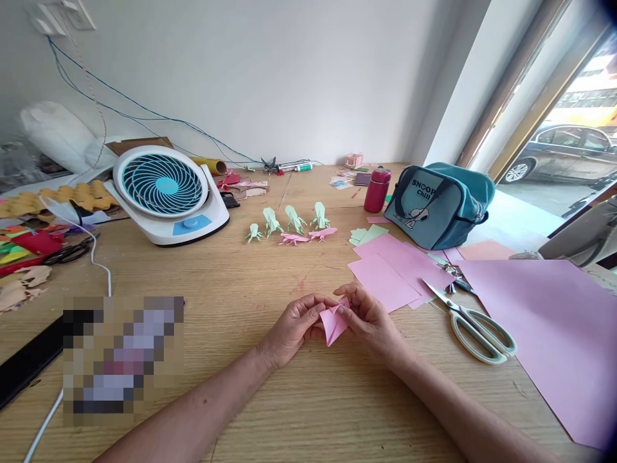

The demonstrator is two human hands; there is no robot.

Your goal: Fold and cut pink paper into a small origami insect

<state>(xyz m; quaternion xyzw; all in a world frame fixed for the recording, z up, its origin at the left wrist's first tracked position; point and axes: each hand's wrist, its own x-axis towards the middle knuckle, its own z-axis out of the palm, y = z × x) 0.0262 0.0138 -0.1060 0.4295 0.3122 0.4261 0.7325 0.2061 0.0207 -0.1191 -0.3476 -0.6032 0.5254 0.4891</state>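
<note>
Between my two hands is a small folded piece of pink paper (333,326), pointed at its lower end and with creases across it. My left hand (296,325) pinches its left side with thumb and fingers. On the right edge and top, my right hand (369,318) grips it, the thumb pressed on the fold. Farther back stand several pale green folded paper insects (295,220), with two pink folded paper insects (322,234) just in front of them. Pink paper sheets (383,280) lie to the right of my right hand.
Scissors (475,328) lie at right beside a large pink sheet (544,321). A blue lunch bag (434,209) and a red flask (377,191) stand behind. At left are a white fan (212,206), a white cable (103,267) and a black strip-like object (36,354). One patch is pixelated.
</note>
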